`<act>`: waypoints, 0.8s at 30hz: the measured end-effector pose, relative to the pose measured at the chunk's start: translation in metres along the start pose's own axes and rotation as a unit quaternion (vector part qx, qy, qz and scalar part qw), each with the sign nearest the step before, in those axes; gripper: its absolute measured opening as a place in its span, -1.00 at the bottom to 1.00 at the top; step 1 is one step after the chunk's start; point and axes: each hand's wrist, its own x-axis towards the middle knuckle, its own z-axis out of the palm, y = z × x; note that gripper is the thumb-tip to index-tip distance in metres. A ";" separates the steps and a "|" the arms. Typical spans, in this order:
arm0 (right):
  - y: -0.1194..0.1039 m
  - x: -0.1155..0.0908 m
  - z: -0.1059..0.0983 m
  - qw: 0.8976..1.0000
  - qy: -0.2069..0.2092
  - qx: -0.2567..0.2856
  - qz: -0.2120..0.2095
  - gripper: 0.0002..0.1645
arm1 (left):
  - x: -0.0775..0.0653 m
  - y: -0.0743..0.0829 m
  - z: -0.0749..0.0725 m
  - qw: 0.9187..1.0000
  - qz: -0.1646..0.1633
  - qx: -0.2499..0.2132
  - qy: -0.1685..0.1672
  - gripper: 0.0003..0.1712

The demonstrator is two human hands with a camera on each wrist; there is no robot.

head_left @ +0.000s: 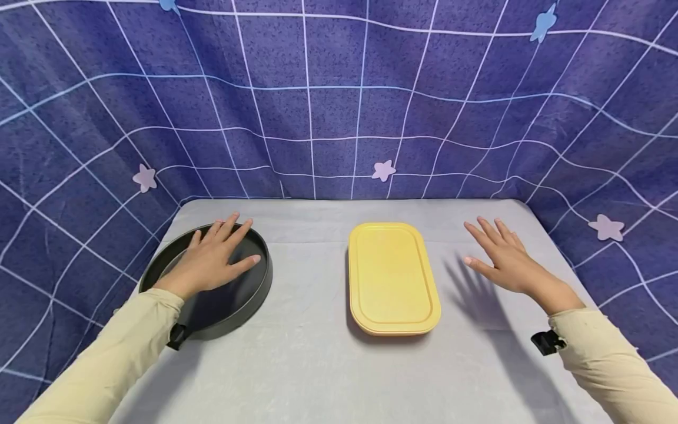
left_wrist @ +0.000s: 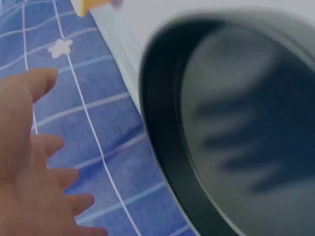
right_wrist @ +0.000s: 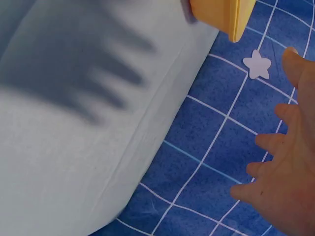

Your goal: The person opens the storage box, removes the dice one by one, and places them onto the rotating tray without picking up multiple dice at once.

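Observation:
A round black pan (head_left: pixel 233 300) lies at the left of the table, its dark inside facing up. Over it hovers my left hand (head_left: pixel 209 259), fingers spread and holding nothing; the left wrist view shows the hand's shadow falling inside the pan (left_wrist: pixel 170 113). Right of the table's middle sits a yellow lidded container (head_left: pixel 394 277), rectangular with rounded corners, its lid on. My right hand (head_left: pixel 500 259) is raised to the right of this container, fingers spread, with nothing in its grasp. Its shadow falls on the tabletop in the right wrist view.
A pale cloth covers the table (head_left: pixel 307 365). Behind and at both sides hangs a blue-purple curtain (head_left: pixel 333 112) with a white grid and stars. Black straps or clips show at both sleeves, the right one (head_left: pixel 548 341) near the cuff.

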 end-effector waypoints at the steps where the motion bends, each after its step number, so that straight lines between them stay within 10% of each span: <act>1: -0.001 0.000 0.001 1.000 0.003 0.000 -0.002 -0.13 | 0.001 0.004 0.003 1.000 0.007 -0.021 0.009 -0.07; 5: -0.011 0.002 0.008 1.000 0.011 0.008 -0.021 -0.15 | 0.009 0.029 0.020 0.987 0.033 -0.148 0.045 -0.24; 7: -0.019 0.004 0.013 0.999 0.014 0.007 -0.037 -0.16 | 0.014 0.046 0.030 0.967 0.027 -0.250 0.039 -0.31; 9: -0.028 0.007 0.019 0.998 0.017 0.009 -0.057 -0.17 | 0.018 0.063 0.043 0.929 0.012 -0.369 0.016 -0.35; 14: -0.056 0.009 0.041 0.994 0.013 0.016 -0.107 -0.17 | 0.029 0.099 0.079 0.772 -0.045 -0.630 -0.066 -0.33; 16: -0.069 0.008 0.050 0.991 0.007 0.016 -0.134 -0.15 | 0.031 0.108 0.093 0.728 -0.062 -0.677 -0.092 -0.29; 24: -0.103 -0.002 0.088 0.973 0.010 0.024 -0.230 -0.12 | 0.033 0.125 0.131 0.634 -0.109 -0.751 -0.148 -0.22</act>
